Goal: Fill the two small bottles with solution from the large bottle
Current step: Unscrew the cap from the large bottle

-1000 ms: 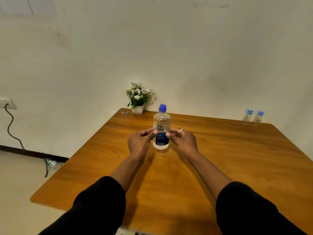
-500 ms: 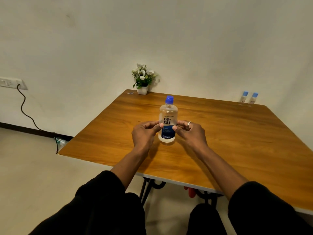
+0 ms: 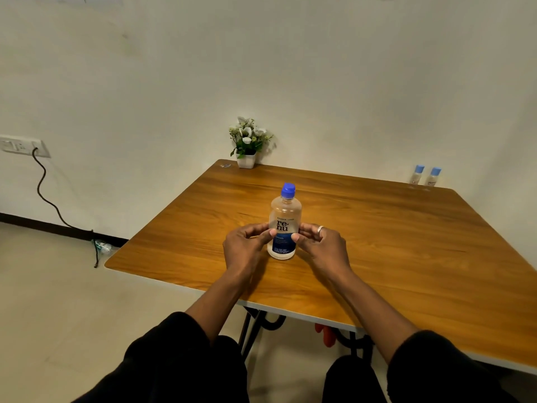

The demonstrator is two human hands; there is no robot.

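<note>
The large bottle (image 3: 284,223), clear with a blue cap and a blue label, stands upright on the wooden table (image 3: 392,245) near its middle. My left hand (image 3: 247,248) grips its left side with thumb and fingers. My right hand (image 3: 321,247), wearing a ring, grips its right side. Two small bottles with light blue caps, one (image 3: 417,175) beside the other (image 3: 432,177), stand upright at the far right corner of the table, close to the wall and well away from both hands.
A small white pot of white flowers (image 3: 247,142) stands at the table's far left corner. A wall socket (image 3: 21,145) with a dark cable (image 3: 48,199) is on the left wall. Black table legs (image 3: 261,321) show below the near edge.
The view has pulled back and tilted down, so the table's near edge and my lap now show. Both hands stay on the large bottle, which has not visibly moved on the table.
</note>
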